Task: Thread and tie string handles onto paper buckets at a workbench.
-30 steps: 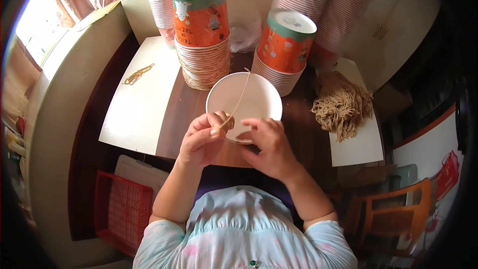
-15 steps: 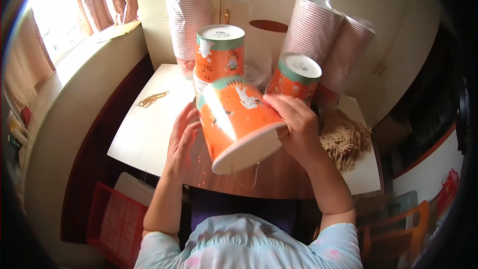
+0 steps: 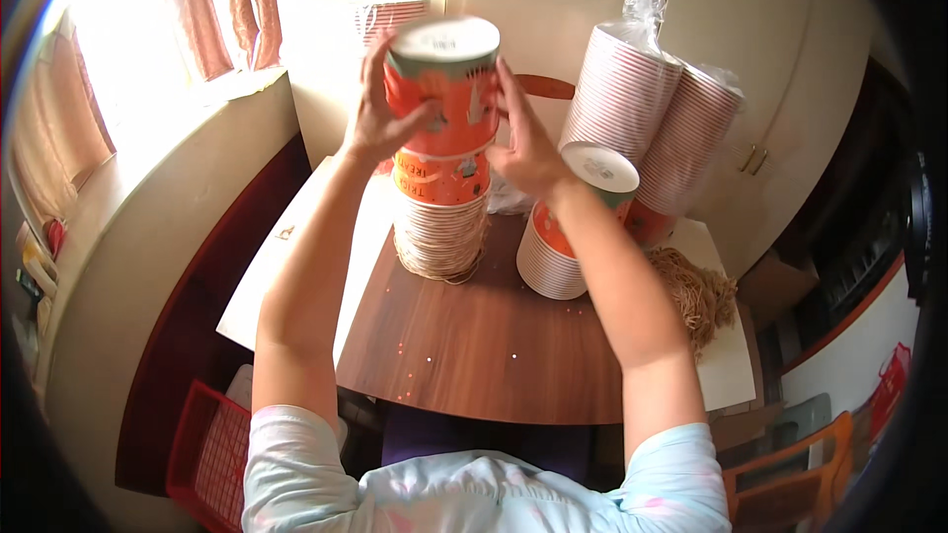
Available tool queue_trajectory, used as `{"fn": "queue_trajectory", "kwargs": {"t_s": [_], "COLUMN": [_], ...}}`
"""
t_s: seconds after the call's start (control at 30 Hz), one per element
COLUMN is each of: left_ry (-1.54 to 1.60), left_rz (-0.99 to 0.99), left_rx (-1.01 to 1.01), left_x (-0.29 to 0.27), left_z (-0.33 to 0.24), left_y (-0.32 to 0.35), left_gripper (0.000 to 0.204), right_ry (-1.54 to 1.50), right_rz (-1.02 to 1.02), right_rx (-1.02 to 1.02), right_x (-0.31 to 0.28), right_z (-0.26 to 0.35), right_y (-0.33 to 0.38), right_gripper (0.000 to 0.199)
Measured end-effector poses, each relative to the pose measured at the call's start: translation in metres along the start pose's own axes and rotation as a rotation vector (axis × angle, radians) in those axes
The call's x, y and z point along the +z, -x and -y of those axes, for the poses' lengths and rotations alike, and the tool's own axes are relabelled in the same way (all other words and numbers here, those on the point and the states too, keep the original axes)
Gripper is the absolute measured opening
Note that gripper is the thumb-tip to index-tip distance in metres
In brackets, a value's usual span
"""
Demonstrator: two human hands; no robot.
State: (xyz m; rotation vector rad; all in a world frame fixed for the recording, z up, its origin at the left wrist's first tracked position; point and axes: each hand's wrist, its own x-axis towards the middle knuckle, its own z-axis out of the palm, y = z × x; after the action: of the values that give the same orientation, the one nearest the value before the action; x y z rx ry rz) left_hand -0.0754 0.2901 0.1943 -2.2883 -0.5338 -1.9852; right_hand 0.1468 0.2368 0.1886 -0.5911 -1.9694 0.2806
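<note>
An orange paper bucket with a green band and white base is upside down over the left stack of nested paper buckets. Its rim is around the top of that stack. My left hand grips the bucket from the left, thumb across its front. From the right, my right hand holds its side, with fingers up along the wall. String shows around the foot of the left stack. Behind my right forearm stands a second upside-down stack, partly hidden.
Tall plastic-wrapped bucket stacks stand at the back right, another wrapped stack at the back left. A bundle of tan string lies on the right of the table. A red crate is low at the left.
The bucket has gone from tilted in front of me to upside down on the left stack. My left hand has closed on it; both arms have reached farther forward.
</note>
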Motion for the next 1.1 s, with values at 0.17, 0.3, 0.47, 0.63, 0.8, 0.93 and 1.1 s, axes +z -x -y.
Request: {"fn": "queue_trajectory", "kwargs": {"t_s": [0.17,0.3,0.47,0.63,0.8,0.93,1.1], "left_ry": [-0.073,0.089,-0.406,-0.112,0.037,-0.025,-0.040], "left_rz": [0.036,0.034,-0.049,0.227,0.209,0.154,0.135], "left_rx": [-0.295,-0.403,-0.140,-0.333,-0.613,-0.631,-0.541], "left_x": [0.030,0.025,0.036,0.111,0.181,0.208,0.201], "left_z": [0.026,0.015,-0.061,-0.121,-0.129,-0.119,-0.108], "left_y": [0.062,0.080,0.087,0.148,0.150,0.162,0.168], "left_gripper": [0.090,0.093,0.086,0.101,0.118,0.117,0.109], "right_ry": [-0.124,0.166,1.234,0.935,0.835,0.803,0.464], "right_rz": [0.021,0.145,-0.151,-0.002,-0.130,-0.272,-0.799], "right_rx": [0.302,0.341,0.159,0.155,0.141,0.010,-0.029], "right_x": [0.026,0.013,-0.066,-0.091,-0.098,-0.118,-0.153], "right_z": [-0.019,0.005,0.031,0.000,0.004,0.031,0.123], "right_y": [0.050,0.088,0.103,0.097,0.074,0.044,0.045], "right_gripper": [0.081,0.058,0.047,0.024,0.025,0.025,0.020]}}
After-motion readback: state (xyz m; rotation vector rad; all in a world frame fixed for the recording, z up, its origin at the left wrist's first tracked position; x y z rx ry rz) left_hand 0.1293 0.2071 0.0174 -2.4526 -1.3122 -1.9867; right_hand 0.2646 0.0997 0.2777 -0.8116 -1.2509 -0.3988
